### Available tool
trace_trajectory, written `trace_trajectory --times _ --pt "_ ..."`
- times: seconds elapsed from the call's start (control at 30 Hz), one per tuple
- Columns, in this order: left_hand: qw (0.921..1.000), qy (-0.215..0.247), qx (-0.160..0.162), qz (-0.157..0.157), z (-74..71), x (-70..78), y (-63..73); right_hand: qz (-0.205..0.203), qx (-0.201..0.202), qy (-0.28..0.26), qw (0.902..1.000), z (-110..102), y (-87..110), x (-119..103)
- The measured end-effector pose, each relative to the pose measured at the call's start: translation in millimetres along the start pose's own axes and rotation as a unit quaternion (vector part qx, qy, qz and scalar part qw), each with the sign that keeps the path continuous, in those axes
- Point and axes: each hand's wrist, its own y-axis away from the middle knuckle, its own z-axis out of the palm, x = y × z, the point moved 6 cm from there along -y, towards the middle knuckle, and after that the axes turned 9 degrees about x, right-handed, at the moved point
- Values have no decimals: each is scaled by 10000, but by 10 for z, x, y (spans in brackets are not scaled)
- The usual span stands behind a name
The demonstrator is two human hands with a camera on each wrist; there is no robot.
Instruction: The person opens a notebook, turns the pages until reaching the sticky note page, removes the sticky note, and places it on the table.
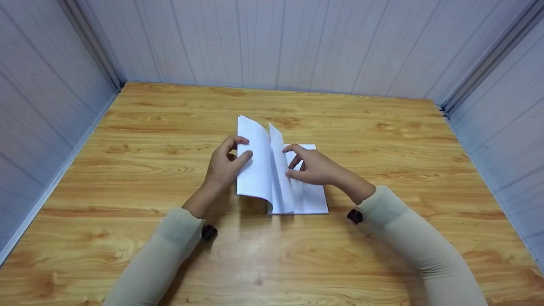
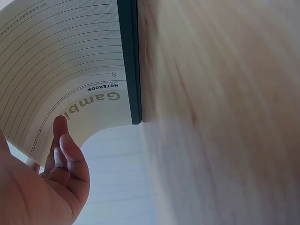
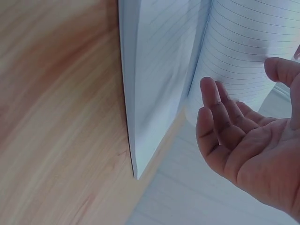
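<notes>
A lined notebook (image 1: 310, 197) lies spread on the table, its left part lifted and curved up. My left hand (image 1: 225, 163) holds that raised part by its outer edge, thumb on the white page (image 1: 254, 170) and fingers behind. The left wrist view shows the cover side (image 2: 101, 101), printed "NOTEBOOK", with a dark green spine (image 2: 129, 61). A single loose leaf (image 1: 280, 170) stands up near the middle. Beside it is my right hand (image 1: 316, 165), index fingertip and thumb tip at the leaf's edge. Thumb and fingers stand apart in the right wrist view (image 3: 253, 145).
The notebook rests on a wood-grain table (image 1: 170, 170). Pale panelled walls (image 1: 259, 42) rise behind it and on both sides. Dark small devices (image 1: 209, 233) sit at both wrists, by the light sleeves (image 1: 170, 242).
</notes>
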Motion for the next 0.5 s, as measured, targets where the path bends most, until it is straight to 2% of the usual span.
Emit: trace_trajectory --times 0.2,0.5 --pt "9999 106 -55 -22 7 -5 -5 -207 21 35 9998 22 -12 -80" --pt "9998 -170 -70 61 22 9 10 -311 -21 380 9988 86 -25 -158"
